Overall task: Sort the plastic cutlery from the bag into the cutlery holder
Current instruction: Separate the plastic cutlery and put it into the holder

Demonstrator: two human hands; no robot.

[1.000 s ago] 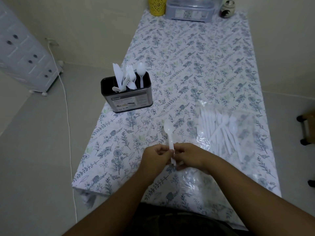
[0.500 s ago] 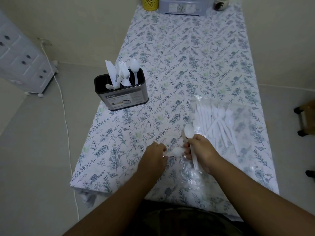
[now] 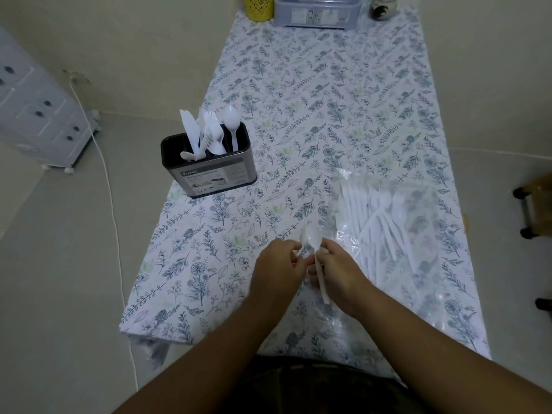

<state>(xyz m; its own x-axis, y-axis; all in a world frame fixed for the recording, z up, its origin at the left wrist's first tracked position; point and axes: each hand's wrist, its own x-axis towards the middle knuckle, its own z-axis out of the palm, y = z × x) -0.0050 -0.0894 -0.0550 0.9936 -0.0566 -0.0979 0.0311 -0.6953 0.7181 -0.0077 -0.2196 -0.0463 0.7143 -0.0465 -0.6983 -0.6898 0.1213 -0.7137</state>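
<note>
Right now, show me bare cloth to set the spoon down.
Free: the cloth between holder and far containers, and the near-left patch below the holder. Crowded: the bag fills the right side beside both hands.

Both hands meet over the floral tablecloth (image 3: pixel 313 94) near the table's front edge. The right hand (image 3: pixel 339 271) pinches a white plastic spoon (image 3: pixel 317 258) — bowl pointing away, handle angled back beneath the palm — while the left hand (image 3: pixel 276 265) closes its fingertips on something small and white just beside the bowl. To the right lies the clear bag (image 3: pixel 418 234) of cutlery; the black cutlery holder (image 3: pixel 209 171) stands well apart at the left edge — knives, forks and a spoon upright inside.
</note>
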